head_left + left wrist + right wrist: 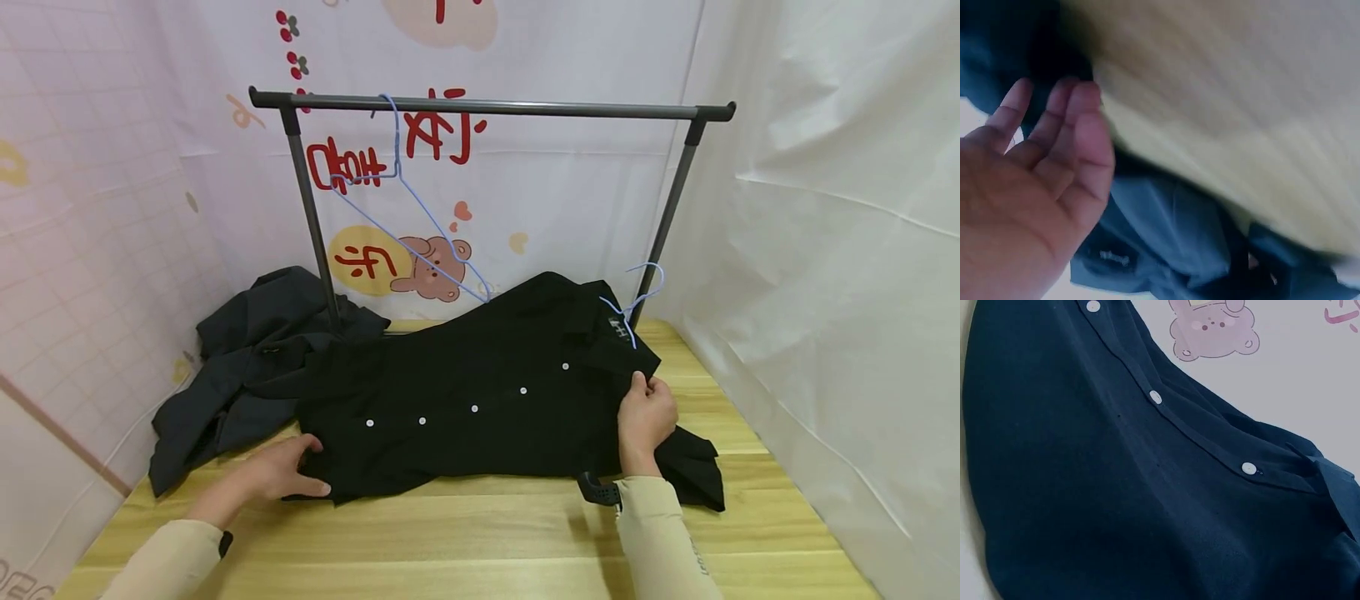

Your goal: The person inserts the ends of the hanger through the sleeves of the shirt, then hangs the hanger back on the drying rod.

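A black button-up shirt (450,375) lies sideways across the table, its collar end raised on the right and its row of white buttons facing up. Out of the collar sticks the hook of a light blue hanger (651,287); the hanger's lower part is hidden in the shirt. My right hand (647,417) pinches the cloth near the collar. At the hem end, my left hand (281,471) has fingers and thumb apart beside the cloth. In the left wrist view, the left hand (1041,175) shows loosely extended fingers. The right wrist view shows the shirt front (1116,475) but no fingers.
A dark grey rack (525,107) stands behind the shirt, with an unloaded blue hanger (435,225) on its bar. Another dark garment (247,375) lies heaped at the left. Wooden tabletop (465,533) shows in front; white printed curtains surround the back and sides.
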Demonstrator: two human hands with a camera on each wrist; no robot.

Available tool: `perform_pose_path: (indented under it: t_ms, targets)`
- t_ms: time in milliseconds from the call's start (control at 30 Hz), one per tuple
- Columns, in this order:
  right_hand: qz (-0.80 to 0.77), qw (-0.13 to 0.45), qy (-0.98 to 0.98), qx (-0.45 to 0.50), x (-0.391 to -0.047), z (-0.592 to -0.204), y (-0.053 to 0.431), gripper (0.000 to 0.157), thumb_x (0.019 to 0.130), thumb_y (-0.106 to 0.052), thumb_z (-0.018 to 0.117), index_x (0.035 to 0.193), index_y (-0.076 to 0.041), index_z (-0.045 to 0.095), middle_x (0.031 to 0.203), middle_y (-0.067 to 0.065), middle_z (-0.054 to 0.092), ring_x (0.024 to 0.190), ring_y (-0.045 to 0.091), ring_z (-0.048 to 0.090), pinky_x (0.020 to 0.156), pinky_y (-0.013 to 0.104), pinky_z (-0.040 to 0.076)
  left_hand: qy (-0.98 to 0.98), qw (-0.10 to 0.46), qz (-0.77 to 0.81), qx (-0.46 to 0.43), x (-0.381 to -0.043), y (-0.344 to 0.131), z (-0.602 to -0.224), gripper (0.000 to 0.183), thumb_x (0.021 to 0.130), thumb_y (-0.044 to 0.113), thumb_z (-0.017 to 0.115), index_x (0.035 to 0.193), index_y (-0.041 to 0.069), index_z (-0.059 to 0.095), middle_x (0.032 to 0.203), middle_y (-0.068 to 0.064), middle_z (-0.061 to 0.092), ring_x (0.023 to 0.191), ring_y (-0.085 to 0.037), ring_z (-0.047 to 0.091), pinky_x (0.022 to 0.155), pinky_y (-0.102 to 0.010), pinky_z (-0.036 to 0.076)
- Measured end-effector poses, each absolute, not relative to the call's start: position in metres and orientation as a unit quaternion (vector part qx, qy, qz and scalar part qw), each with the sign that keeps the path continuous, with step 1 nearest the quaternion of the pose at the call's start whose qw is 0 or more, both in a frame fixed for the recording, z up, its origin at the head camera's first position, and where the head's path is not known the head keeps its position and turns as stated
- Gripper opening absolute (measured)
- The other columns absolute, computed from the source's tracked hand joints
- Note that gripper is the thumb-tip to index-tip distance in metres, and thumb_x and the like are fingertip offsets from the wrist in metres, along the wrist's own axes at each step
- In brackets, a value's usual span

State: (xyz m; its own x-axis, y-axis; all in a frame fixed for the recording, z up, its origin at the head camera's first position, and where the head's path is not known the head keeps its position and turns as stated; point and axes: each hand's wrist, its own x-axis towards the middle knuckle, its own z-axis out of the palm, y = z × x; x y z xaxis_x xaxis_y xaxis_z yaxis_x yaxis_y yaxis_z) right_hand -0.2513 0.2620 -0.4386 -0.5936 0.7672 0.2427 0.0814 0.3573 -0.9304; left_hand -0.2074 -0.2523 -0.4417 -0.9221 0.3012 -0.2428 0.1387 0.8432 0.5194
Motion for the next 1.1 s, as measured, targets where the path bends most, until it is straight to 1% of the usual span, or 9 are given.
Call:
perform_pose_path:
  t_ms: [100, 167, 267, 433, 567, 667, 767, 933, 1100]
  targets:
    - [0.485, 0.348, -0.755, -0.27, -0.254, -0.436, 0.263, 0.032, 0.101, -0.023, 0.058, 0.106, 0.007, 0.068, 0.105, 0.027, 0.067, 0.101, 0.044, 0.059, 0.092, 0.053, 0.039, 0.956, 0.106, 0.227, 0.151, -0.205, -0.247, -0.447, 0.018, 0.087, 0.017, 0.076, 0.096, 0.006, 0.064, 0.081, 0.0, 0.058, 0.07, -0.017, 0.052, 0.065, -0.036, 0.044]
    - [0.478, 0.344, -0.767, -0.256, -0.258, -0.433, 0.266, 0.031, 0.101, -0.023, 0.058, 0.102, 0.007, 0.067, 0.1, 0.026, 0.066, 0.095, 0.043, 0.059, 0.086, 0.052, 0.04, 0.966, 0.063, 0.206, 0.143, -0.208, -0.246, -0.447, 0.008, 0.09, 0.012, 0.072, 0.088, 0.008, 0.065, 0.074, 0.002, 0.055, 0.063, -0.015, 0.048, 0.059, -0.034, 0.041]
    - [0.483, 0.326, -0.778, -0.236, -0.265, -0.424, 0.273, 0.033, 0.101, -0.024, 0.058, 0.091, 0.007, 0.063, 0.086, 0.025, 0.059, 0.084, 0.038, 0.054, 0.074, 0.044, 0.038, 0.979, 0.013, 0.186, 0.088, -0.218, -0.249, -0.441, 0.005, 0.094, 0.012, 0.067, 0.093, 0.007, 0.067, 0.076, 0.0, 0.058, 0.061, -0.016, 0.05, 0.056, -0.035, 0.041]
    - [0.547, 0.274, -0.762, -0.212, -0.279, -0.41, 0.284, 0.037, 0.102, -0.027, 0.057, 0.086, 0.006, 0.056, 0.078, 0.014, 0.046, 0.081, 0.027, 0.044, 0.069, 0.034, 0.033, 0.984, -0.062, 0.165, 0.026, -0.242, -0.256, -0.431, 0.018, 0.098, 0.012, 0.06, 0.106, -0.003, 0.065, 0.084, -0.014, 0.064, 0.063, -0.025, 0.057, 0.057, -0.044, 0.046]
    - [0.596, 0.233, -0.742, -0.2, -0.292, -0.403, 0.29, 0.037, 0.102, -0.027, 0.057, 0.087, 0.006, 0.056, 0.082, 0.007, 0.043, 0.083, 0.021, 0.04, 0.072, 0.03, 0.034, 0.982, -0.123, 0.14, 0.019, -0.257, -0.252, -0.43, 0.022, 0.098, 0.011, 0.058, 0.11, -0.006, 0.065, 0.09, -0.021, 0.065, 0.071, -0.035, 0.061, 0.064, -0.052, 0.048]
    - [0.606, 0.221, -0.737, -0.2, -0.301, -0.398, 0.294, 0.035, 0.101, -0.027, 0.058, 0.088, 0.006, 0.059, 0.084, 0.004, 0.045, 0.084, 0.018, 0.041, 0.073, 0.028, 0.036, 0.98, -0.166, 0.109, 0.032, -0.266, -0.238, -0.433, 0.017, 0.096, 0.009, 0.06, 0.106, -0.004, 0.067, 0.093, -0.022, 0.063, 0.079, -0.041, 0.059, 0.07, -0.056, 0.045]
    - [0.616, 0.211, -0.73, -0.206, -0.307, -0.394, 0.294, 0.035, 0.1, -0.026, 0.059, 0.087, 0.006, 0.059, 0.085, 0.004, 0.044, 0.084, 0.017, 0.041, 0.072, 0.029, 0.037, 0.973, -0.206, 0.079, 0.069, -0.272, -0.213, -0.439, 0.012, 0.093, 0.005, 0.063, 0.103, 0.0, 0.069, 0.094, -0.02, 0.061, 0.085, -0.041, 0.057, 0.073, -0.057, 0.043]
    - [0.628, 0.189, -0.728, -0.197, -0.315, -0.387, 0.289, 0.033, 0.101, -0.025, 0.059, 0.09, 0.006, 0.06, 0.092, 0.007, 0.045, 0.089, 0.019, 0.042, 0.077, 0.03, 0.038, 0.959, -0.215, 0.076, 0.166, -0.268, -0.148, -0.444, 0.015, 0.092, 0.014, 0.07, 0.106, 0.008, 0.072, 0.103, -0.013, 0.064, 0.095, -0.035, 0.058, 0.079, -0.052, 0.044]
    - [0.642, 0.168, -0.724, -0.186, -0.322, -0.383, 0.281, 0.032, 0.102, -0.024, 0.056, 0.094, 0.008, 0.059, 0.106, 0.008, 0.045, 0.107, 0.023, 0.04, 0.091, 0.035, 0.037, 0.942, -0.137, 0.067, 0.299, -0.252, -0.087, -0.452, 0.034, 0.09, 0.039, 0.073, 0.111, 0.013, 0.072, 0.108, -0.006, 0.065, 0.1, -0.026, 0.058, 0.083, -0.044, 0.046]
